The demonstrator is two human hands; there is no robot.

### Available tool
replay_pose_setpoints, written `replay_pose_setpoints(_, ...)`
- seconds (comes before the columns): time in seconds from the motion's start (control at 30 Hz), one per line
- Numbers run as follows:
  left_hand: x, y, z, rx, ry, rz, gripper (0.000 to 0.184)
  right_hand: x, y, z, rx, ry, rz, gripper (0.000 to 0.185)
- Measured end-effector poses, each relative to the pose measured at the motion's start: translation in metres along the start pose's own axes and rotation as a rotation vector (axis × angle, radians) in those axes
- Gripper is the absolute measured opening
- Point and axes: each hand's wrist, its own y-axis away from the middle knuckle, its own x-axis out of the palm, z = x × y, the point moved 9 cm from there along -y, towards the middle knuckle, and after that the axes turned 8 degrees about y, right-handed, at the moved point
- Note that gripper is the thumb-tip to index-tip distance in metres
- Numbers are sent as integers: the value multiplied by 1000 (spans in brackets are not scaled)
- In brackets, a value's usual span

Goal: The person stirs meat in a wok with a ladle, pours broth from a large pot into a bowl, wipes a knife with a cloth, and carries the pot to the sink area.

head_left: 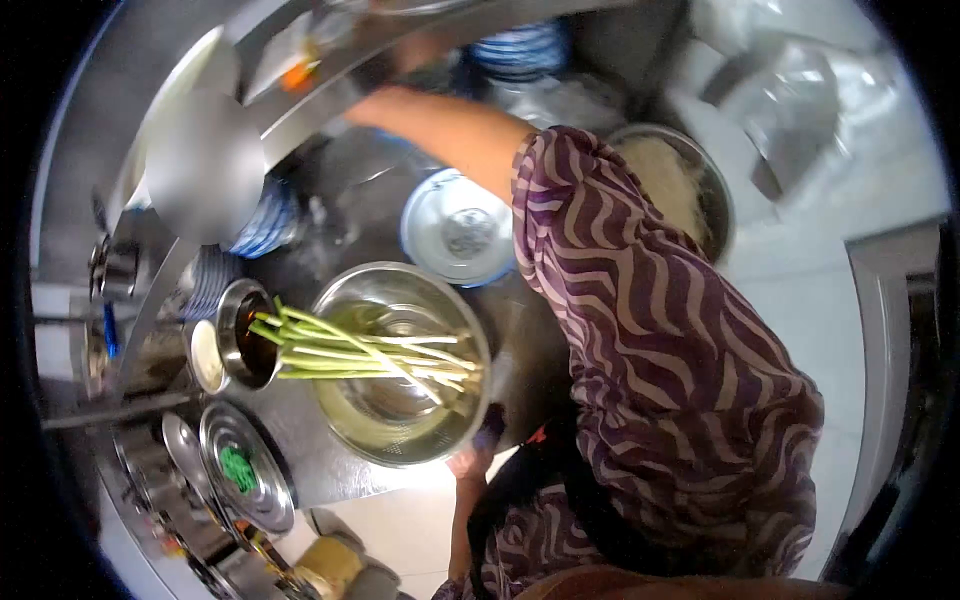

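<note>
My right arm stretches across the counter, and my right hand (415, 48) is a blur near a metal shelf edge; its fingers and anything in them cannot be made out. At the near rim of a large steel bowl (345, 425) is my left hand (468, 462), close to something dark purple (489, 428); its fingers are too unclear to read. Long green-and-white stalks (345, 358) lie across the bowl, their green ends over its far rim. Beside it sits a blue-rimmed bowl (468, 232) with a clear, shiny content.
Dark liquid fills a small steel pot (255, 335) next to a white-filled container (208, 355). A metal plate (270, 497) carries a green bundle (238, 469). Blue-and-white bowls (520, 52) are stacked farther off. A basin (715, 190) holds pale food. Plastic bags (790, 105) lie at the upper right.
</note>
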Motion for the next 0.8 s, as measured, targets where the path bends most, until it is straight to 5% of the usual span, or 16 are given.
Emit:
replay_pose_setpoints(0.03, 1, 0, 0, -2, 14, 7, 57, -2, 8, 16, -17, 80, 122, 42)
replay_pose_setpoints(0.07, 1, 0, 0, 2, 22, 11, 58, -6, 29, 40, -97, 578, 456, 35)
replay_pose_setpoints(0.1, 0, 1, 2, -5, 30, 14, 58, -20, 53, 50, -33, 431, 673, 22)
replay_pose_setpoints(0.13, 1, 3, 5, -31, 49, 21, 59, -60, 74, 75, -195, 385, 293, 14)
replay_pose_setpoints(0.2, 7, 13, 20, -145, 122, 50, 60, -117, 124, 100, -270, 324, 168, 14)
replay_pose_setpoints(0.3, -26, -12, -27, 107, 57, -10, 48, -173, 186, 91, -204, 347, 308, 21)
replay_pose_setpoints(0.4, -24, -1, -29, 191, -99, -120, 57, -213, 223, 33, -106, 509, 369, 25)
replay_pose_setpoints(0.5, -20, 0, -25, 150, -146, -83, 58, -261, 245, -32, -93, 639, 245, 29)
replay_pose_setpoints(0.53, -16, 0, -19, 114, -53, 10, 54, -273, 257, -76, 179, 324, 229, 28)
replay_pose_setpoints(0.6, -20, -5, -23, -4, -20, 54, 50, -294, 279, -115, 320, 241, 246, 26)
replay_pose_setpoints(0.67, -15, -1, -15, -38, -35, -34, 52, -312, 289, -109, 51, 706, 296, 24)
replay_pose_setpoints(0.8, -2, 10, 5, -295, -25, 102, 57, -342, 308, -98, 26, 711, 165, 20)
